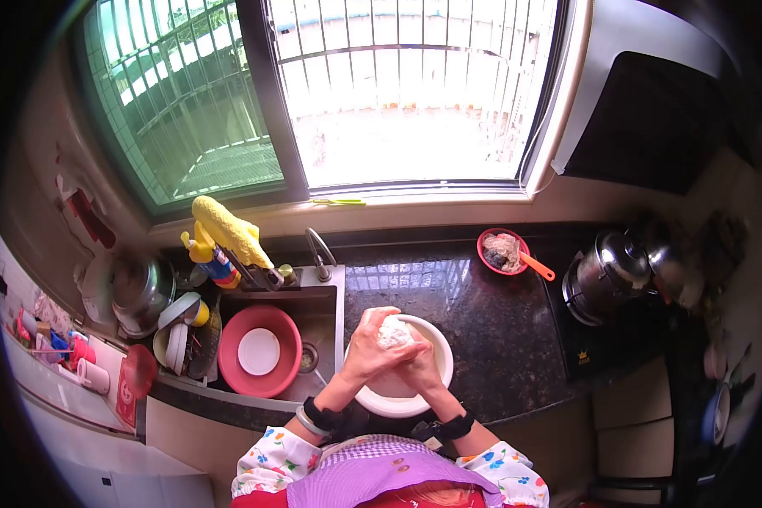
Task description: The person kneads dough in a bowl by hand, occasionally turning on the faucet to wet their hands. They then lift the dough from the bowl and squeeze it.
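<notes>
Between my two hands is a lump of white dough (393, 332), its top showing above the fingers. My left hand (370, 349) cups it from the left, and my right hand (421, 366) presses against it from the right with the fingers wrapped round. Both hands are above a white basin (445, 356) on the counter, close to my apron. The lower part of the dough is hidden by my palms, and my arms cover part of the basin.
Left of the basin, a sink (340, 300) holds a pink basin (229, 372) with a white bowl (258, 351) in it. Stacked dishes (178, 334) stand farther left. At the back right are a red bowl (488, 259) with an orange-handled utensil (537, 267) and a steel pot (605, 275).
</notes>
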{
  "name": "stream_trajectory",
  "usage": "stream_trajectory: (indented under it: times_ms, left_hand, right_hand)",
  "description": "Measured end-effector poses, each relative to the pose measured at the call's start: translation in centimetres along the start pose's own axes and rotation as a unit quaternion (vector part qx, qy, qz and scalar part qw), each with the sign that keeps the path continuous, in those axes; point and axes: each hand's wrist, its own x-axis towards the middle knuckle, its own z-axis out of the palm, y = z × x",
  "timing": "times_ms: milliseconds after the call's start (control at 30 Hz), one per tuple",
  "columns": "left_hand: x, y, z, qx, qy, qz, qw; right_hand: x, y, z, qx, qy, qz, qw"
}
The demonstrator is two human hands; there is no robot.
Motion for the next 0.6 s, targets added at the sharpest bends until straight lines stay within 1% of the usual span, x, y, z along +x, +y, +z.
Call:
stream_trajectory:
  times_ms: [33,67,100,133,167,200,233,300,333,367,400,433,467,500,533,567,600]
  left_hand:
    - [-0.1,-0.8,0.1,-0.054,0.001,-0.055,0.997]
    - [-0.2,-1.5,0.6,-0.069,0.039,-0.071,0.994]
    - [-0.4,-2.5,0.9,-0.070,0.043,-0.071,0.994]
    - [-0.5,-3.4,1.2,-0.225,0.064,-0.144,0.962]
    - [-0.5,-3.6,1.1,-0.374,0.081,-0.212,0.899]
    - [-0.4,-2.7,0.6,-0.444,0.117,-0.209,0.863]
    - [-0.4,-3.9,0.4,-0.476,0.130,-0.223,0.841]
    - [-0.2,-4.5,-0.2,-0.488,0.168,-0.205,0.831]
    - [0.0,-4.5,-0.7,-0.488,0.170,-0.201,0.832]
    - [0.0,-4.2,-1.3,-0.517,0.177,-0.218,0.809]
    - [0.0,-4.1,-1.7,-0.545,0.183,-0.237,0.783]
    - [-0.1,-4.4,-2.1,-0.546,0.186,-0.237,0.782]
    - [-0.1,-4.7,-2.5,-0.578,0.176,-0.235,0.761]
    - [0.1,-4.9,-2.7,-0.609,0.165,-0.233,0.740]
    - [0.1,-4.7,-2.6,-0.594,0.176,-0.213,0.755]
    - [0.1,-4.2,-2.2,-0.579,0.189,-0.194,0.769]
    - [0.0,-4.2,-2.2,-0.577,0.189,-0.196,0.770]
  right_hand:
    - [0.3,-0.8,-0.3,-0.104,-0.040,-0.005,0.994]
    - [0.6,-1.7,-0.8,-0.201,-0.100,0.055,0.973]
    - [0.4,-2.1,-0.7,-0.203,-0.104,0.053,0.972]
    - [0.3,-2.3,-0.5,-0.252,-0.117,0.022,0.960]
    - [0.2,-2.6,-0.4,-0.300,-0.128,-0.008,0.945]
    - [0.1,-3.1,-0.5,-0.284,-0.184,0.022,0.941]
    - [-0.1,-3.3,-0.8,-0.286,-0.185,0.022,0.940]
    - [-0.6,-3.6,-1.3,-0.262,-0.218,0.006,0.940]
    - [-1.3,-4.4,-1.2,-0.060,-0.188,0.018,0.980]
    - [-1.5,-5.2,-1.8,0.071,-0.134,0.073,0.986]
    - [-1.5,-5.3,-3.2,0.123,-0.061,0.073,0.988]
    - [-1.6,-5.3,-4.7,0.172,0.013,0.073,0.982]
    - [-1.9,-4.5,-6.0,0.171,0.013,0.075,0.982]
    - [-2.2,-2.8,-7.4,0.221,0.000,0.171,0.960]
    - [-2.4,-2.2,-7.7,0.269,-0.011,0.266,0.926]
    - [-2.8,-1.2,-6.9,0.273,-0.075,0.337,0.898]
    - [-2.9,-0.8,-7.0,0.275,-0.075,0.339,0.897]
